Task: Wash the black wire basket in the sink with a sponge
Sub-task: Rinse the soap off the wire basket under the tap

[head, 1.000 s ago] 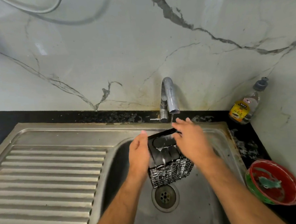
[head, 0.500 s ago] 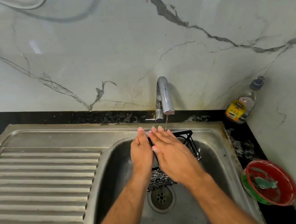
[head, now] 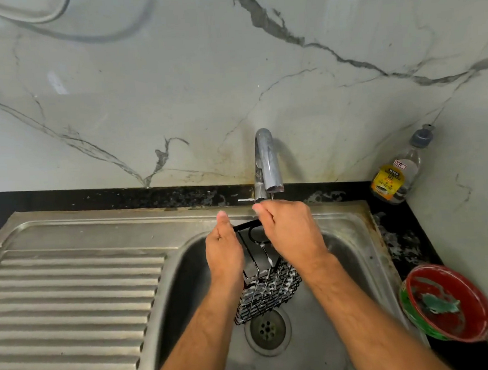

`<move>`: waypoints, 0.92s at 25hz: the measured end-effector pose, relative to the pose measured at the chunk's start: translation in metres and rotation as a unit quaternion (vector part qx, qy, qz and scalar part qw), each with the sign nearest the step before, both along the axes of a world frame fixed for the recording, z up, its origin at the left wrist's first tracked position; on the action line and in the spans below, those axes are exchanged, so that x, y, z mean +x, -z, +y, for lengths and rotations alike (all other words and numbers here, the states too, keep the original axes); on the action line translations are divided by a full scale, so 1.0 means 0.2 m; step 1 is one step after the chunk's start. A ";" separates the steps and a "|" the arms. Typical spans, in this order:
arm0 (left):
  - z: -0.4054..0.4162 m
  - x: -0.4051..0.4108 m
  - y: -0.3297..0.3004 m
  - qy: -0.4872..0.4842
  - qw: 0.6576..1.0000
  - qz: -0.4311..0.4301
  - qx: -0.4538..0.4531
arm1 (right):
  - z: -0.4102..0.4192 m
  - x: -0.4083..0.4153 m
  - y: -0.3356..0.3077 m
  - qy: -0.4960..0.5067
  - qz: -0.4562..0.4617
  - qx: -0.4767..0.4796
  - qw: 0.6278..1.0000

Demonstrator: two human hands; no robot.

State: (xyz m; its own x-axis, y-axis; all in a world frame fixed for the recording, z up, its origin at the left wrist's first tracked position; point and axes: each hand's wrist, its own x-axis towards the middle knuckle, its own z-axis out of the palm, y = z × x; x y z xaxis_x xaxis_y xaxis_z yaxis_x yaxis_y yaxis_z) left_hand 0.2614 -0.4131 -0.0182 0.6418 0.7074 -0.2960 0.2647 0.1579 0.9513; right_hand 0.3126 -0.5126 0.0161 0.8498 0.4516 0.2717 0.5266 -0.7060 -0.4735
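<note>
Rinse step, likely: left hand (head: 224, 252) and right hand (head: 291, 233) grip sudsy black wire basket (head: 266, 287) under tap (head: 266, 166). Next: turn basket through trickle.

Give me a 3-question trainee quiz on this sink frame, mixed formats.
1. True or false: the black wire basket rests flat on the ribbed steel draining board.
2. Multiple choice: where does the red plastic bowl sit? A) inside the sink basin, B) on the dark counter right of the stainless steel sink, C) on the draining board.
3. Fill in: the basket's mesh carries white ____, and it is held between the left hand and the right hand, below the chrome tap.

Key: 1 false, it is held over the basin above the round drain. 2 B. 3 foam.
</note>
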 end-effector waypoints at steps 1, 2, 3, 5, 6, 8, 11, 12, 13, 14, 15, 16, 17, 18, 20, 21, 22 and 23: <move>0.01 0.01 0.00 -0.003 1.000 -0.007 0.009 | 0.00 0.01 0.01 0.005 0.007 0.035 0.999; 0.01 0.02 0.00 0.006 1.000 -0.016 0.020 | -0.02 0.01 0.01 0.020 0.019 0.068 0.997; 0.01 0.03 0.01 0.010 0.999 -0.016 0.029 | -0.03 0.01 0.02 0.042 0.029 0.099 0.994; -0.01 0.05 0.04 0.020 0.999 -0.025 0.037 | -0.03 0.01 0.05 0.072 0.032 0.107 0.991; -0.01 0.06 0.05 0.028 0.998 -0.036 0.037 | 0.00 -0.03 0.05 0.050 0.029 0.080 0.995; 0.02 0.08 0.07 0.062 0.996 -0.060 -0.001 | 0.03 -0.13 0.07 -0.062 0.027 0.039 0.997; 0.05 0.08 0.05 0.108 0.990 -0.079 -0.037 | -0.08 -0.09 0.10 -0.121 -0.002 -0.043 0.992; 0.05 0.07 0.03 0.091 0.993 -0.067 -0.020 | -0.13 -0.05 0.11 -0.076 0.020 -0.070 0.994; 0.04 0.07 0.01 0.070 0.996 -0.052 -0.005 | -0.16 -0.03 0.10 -0.030 0.051 -0.089 0.994; 0.04 0.07 -0.01 0.050 0.998 -0.041 0.008 | -0.17 -0.04 0.09 -0.017 0.069 -0.103 0.992; 0.04 0.08 -0.01 0.040 0.998 -0.035 0.015 | -0.15 -0.08 0.07 -0.044 0.060 -0.111 0.991; 0.05 0.08 -0.02 0.047 0.998 -0.032 0.011 | -0.12 -0.14 0.06 -0.082 0.038 -0.120 0.989; 0.06 0.08 -0.01 0.057 0.998 -0.027 0.000 | -0.10 -0.18 0.06 -0.112 0.023 -0.118 0.986; 0.06 0.08 0.01 0.067 0.998 -0.019 -0.003 | -0.12 -0.19 0.07 -0.125 0.020 -0.109 0.986; 0.03 0.06 0.04 0.071 0.997 0.009 0.021 | -0.18 -0.13 0.10 -0.064 0.075 -0.091 0.991; 0.02 0.05 0.06 0.070 0.997 0.017 0.034 | -0.18 -0.12 0.11 -0.034 0.107 -0.090 0.990; 0.01 0.04 0.08 0.071 0.997 0.008 0.032 | -0.16 -0.13 0.11 -0.028 0.118 -0.096 0.988; 0.01 0.04 0.09 0.077 0.997 -0.013 0.013 | -0.12 -0.17 0.10 -0.050 0.107 -0.101 0.988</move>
